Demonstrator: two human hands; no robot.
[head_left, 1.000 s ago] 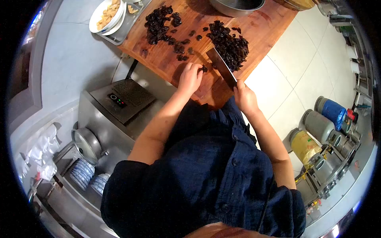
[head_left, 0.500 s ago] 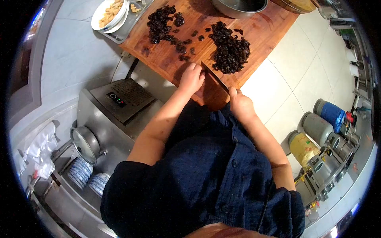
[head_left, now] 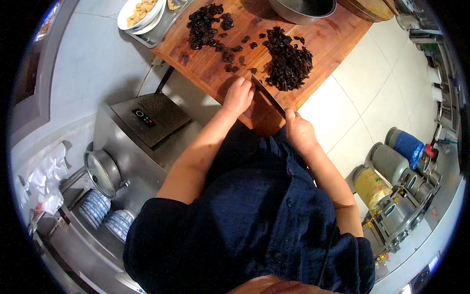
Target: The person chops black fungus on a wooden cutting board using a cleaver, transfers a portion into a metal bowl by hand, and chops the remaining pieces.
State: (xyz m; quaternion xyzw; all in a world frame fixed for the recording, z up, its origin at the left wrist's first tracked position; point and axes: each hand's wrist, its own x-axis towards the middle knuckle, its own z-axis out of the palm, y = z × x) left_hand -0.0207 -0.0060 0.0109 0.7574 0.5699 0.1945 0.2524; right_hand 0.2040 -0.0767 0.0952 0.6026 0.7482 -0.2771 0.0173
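Observation:
A wide-bladed knife [head_left: 268, 96] stands on edge over the wooden board [head_left: 215, 81], its handle wrapped by my right hand [head_left: 300, 130]. Beside the blade's far end, my left hand [head_left: 239, 95] rests on the board with its fingers curled together; what lies under them is hidden. Beyond the blade, to the right, lies a large pile of dark, wet-looking pieces [head_left: 289, 63]. A second dark heap [head_left: 201, 29] is farther up at the left, and several loose dark pieces lie scattered between the two.
A metal bowl [head_left: 303, 11] sits at the board's far side. White bowls with pale chunks [head_left: 142, 13] stand on a metal tray [head_left: 172, 22]. A lidded pot [head_left: 102, 174] and blue-patterned bowls [head_left: 94, 208] are low left. Gas cylinders [head_left: 389, 163] stand right.
The knife has moved left toward my left hand, away from the large pile, and its blade has turned upright. The dark piece at my left fingertips is now hidden.

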